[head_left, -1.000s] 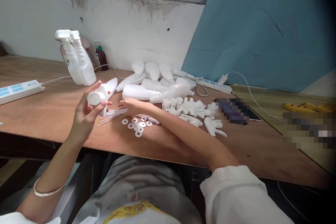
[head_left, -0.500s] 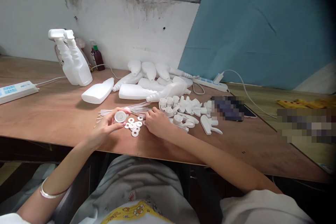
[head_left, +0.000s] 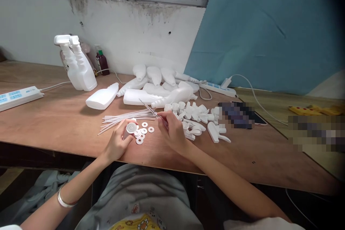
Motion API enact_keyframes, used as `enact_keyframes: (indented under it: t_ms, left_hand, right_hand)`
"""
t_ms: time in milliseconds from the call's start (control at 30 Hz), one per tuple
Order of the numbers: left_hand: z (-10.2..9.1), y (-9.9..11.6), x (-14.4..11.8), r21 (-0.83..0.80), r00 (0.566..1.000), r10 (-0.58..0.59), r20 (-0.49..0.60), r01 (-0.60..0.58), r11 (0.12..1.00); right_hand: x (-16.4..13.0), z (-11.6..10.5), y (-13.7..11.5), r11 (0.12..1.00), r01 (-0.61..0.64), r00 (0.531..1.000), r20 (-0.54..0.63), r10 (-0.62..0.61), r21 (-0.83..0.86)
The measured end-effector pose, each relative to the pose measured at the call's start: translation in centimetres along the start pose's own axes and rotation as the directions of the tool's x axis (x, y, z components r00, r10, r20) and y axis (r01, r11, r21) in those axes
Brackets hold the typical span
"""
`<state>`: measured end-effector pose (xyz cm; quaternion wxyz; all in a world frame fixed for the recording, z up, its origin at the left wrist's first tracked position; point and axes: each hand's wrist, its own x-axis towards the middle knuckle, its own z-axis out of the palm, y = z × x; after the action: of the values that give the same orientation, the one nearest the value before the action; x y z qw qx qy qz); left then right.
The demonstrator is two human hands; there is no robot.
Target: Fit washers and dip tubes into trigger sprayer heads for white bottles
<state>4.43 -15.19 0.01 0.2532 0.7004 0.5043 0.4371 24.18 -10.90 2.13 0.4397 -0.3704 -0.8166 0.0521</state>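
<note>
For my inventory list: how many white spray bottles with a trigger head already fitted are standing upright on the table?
2. Both stand side by side at the back left of the table, near the wall: one spray bottle on the left, the other touching its right side. None seems hidden.

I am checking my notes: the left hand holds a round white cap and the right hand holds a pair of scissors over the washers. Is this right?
Not quite. In the head view the left hand holds the round white cap, but the right hand holds thin metal tweezers, not scissors, beside the washers.

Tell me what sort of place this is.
Probably a small hand-assembly workbench: a wooden table bears white spray bottles, loose trigger heads and washers, under a stained wall.
</note>
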Motion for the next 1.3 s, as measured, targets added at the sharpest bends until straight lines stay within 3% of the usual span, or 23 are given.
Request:
enact_keyframes:
  t_ms: [167,333,600,733,900,1000,1167,1300]
  left_hand:
    - [0.2,0.1,0.1,-0.03,0.999,0.021,-0.042,-0.022,0.999]
    - [0.5,0.3,0.0,-0.044,0.998,0.054,-0.012,-0.055,0.998]
    - [1.2,0.8,-0.6,-0.083,0.999,0.037,0.036,-0.034,0.996]
    - [1.2,0.6,-0.5,-0.039,0.999,0.029,0.044,-0.027,0.999]
    - [1.1,0.9,-0.5,0.011,0.998,0.019,0.062,-0.02,1.0]
    - [1.2,1.0,-0.6,0.027,0.997,0.016,0.074,-0.018,0.999]
    - [1.4,0.7,-0.5,0.046,0.997,0.006,0.073,-0.01,0.999]
    - [1.5,0.5,-0.5,0.071,0.997,-0.016,0.079,0.01,0.997]
  right_hand:
    - [-0.8,-1.5,-1.2,0.983,-0.07,0.994,-0.067,0.082,0.172]
    - [-2.2,-2.2,-2.3,0.937,-0.106,0.976,-0.146,0.162,0.334]
    - [-3.4,-1.9,-1.4,0.813,0.012,0.941,-0.281,0.188,0.582]
    - [-3.8,-1.5,-1.6,0.775,0.143,0.953,-0.298,0.061,0.616]
    - [-4.1,-1.0,-1.8,0.789,0.254,0.955,-0.273,-0.114,0.559]
    - [-4.1,-0.6,-1.6,0.794,0.337,0.932,-0.296,-0.207,0.506]
    - [-4.2,-0.1,-1.2,0.845,0.499,0.856,-0.261,-0.446,0.193]
    - [-4.5,0.1,-1.3,0.855,0.517,0.839,-0.226,-0.495,0.048]
